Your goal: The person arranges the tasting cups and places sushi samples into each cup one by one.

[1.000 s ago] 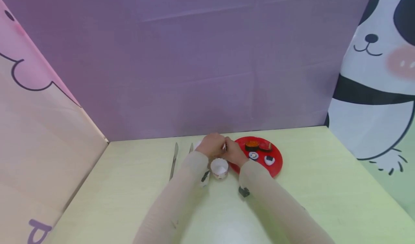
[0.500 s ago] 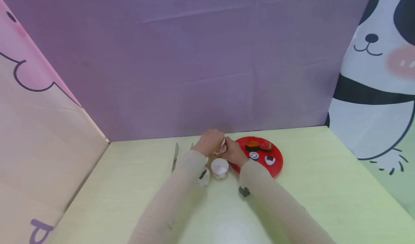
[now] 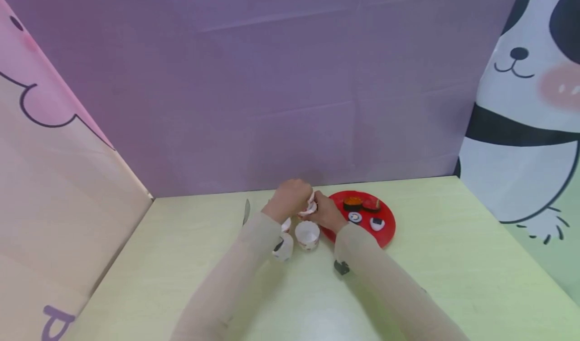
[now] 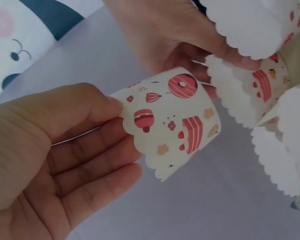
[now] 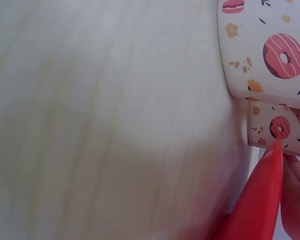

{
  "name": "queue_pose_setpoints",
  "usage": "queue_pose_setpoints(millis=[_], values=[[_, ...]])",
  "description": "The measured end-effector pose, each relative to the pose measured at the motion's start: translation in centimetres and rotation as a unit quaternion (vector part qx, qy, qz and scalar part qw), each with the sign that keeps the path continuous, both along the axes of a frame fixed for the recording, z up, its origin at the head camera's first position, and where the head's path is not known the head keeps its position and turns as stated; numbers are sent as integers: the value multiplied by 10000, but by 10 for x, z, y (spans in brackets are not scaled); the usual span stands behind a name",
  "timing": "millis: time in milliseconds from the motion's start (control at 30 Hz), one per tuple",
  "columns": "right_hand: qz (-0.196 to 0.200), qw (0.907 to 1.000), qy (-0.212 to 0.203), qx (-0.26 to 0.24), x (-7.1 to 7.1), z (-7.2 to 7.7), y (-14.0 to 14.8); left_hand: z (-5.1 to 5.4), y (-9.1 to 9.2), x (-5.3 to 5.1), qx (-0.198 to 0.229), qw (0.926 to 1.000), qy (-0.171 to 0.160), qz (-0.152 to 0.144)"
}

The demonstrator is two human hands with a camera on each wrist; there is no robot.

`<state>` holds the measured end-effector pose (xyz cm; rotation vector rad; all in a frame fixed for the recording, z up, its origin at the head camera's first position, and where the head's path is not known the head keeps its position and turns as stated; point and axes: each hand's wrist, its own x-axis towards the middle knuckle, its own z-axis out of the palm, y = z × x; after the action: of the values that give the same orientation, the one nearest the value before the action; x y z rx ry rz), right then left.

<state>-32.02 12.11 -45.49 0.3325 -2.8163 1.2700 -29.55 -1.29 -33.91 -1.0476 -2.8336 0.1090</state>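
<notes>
My left hand point(image 3: 288, 200) pinches a white paper cupcake case point(image 4: 174, 120) by its scalloped rim, thumb against several fingers. Pink doughnuts and cake slices are printed on the case. Close to its right, my right hand point(image 3: 327, 213) holds a second printed cupcake case point(image 4: 259, 90), with a fingertip over the rim; its other fingers are partly hidden. Another white cupcake case point(image 3: 307, 235) stands upright below the hands in the head view. A further case point(image 3: 284, 250) shows beside the left sleeve, partly covered.
Behind the right hand lies a red plate point(image 3: 387, 230) bearing several toy sushi pieces point(image 3: 352, 203). A knife point(image 3: 246, 210) lies left of the left forearm, partly hidden by it. The pale table point(image 3: 453, 245) ends at a purple backdrop point(image 3: 272, 104).
My left hand has shifted a little left and away from the right hand. A cupcake case now shows between them, and more of the cases beside the left sleeve is uncovered.
</notes>
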Motion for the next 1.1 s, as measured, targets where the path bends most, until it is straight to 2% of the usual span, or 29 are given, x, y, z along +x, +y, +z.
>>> queue_pose_setpoints(millis=[133, 300, 433, 533, 633, 867, 1000, 1100], values=[[44, 10000, -48, -43, 0, 1, 1, 6, -3, 9, 77, 9999, 31, -151], [45, 9999, -124, 28, 0, 2, 1, 8, -6, 20, 421, 9984, -285, -231], [60, 9996, -54, 287, -1, 3, 1, 8, -8, 28, 557, 9973, -390, -279], [10, 9990, -20, 438, -2, 4, 2, 8, -8, 36, 424, 9979, -315, -381], [-42, 9991, -141, 386, -3, 4, 1, 9, -7, 44, 363, 9978, -292, -467], [-2, 9994, -170, 300, -2, 2, 1, 7, -5, 60, 277, 9965, -600, -509], [-113, 9992, -319, 215, -2, 2, 1, 6, -2, 67, 25, 9964, -687, -490], [-186, 9989, -351, 250, -2, 3, -2, 4, 0, 74, -189, 9971, -505, -537]])
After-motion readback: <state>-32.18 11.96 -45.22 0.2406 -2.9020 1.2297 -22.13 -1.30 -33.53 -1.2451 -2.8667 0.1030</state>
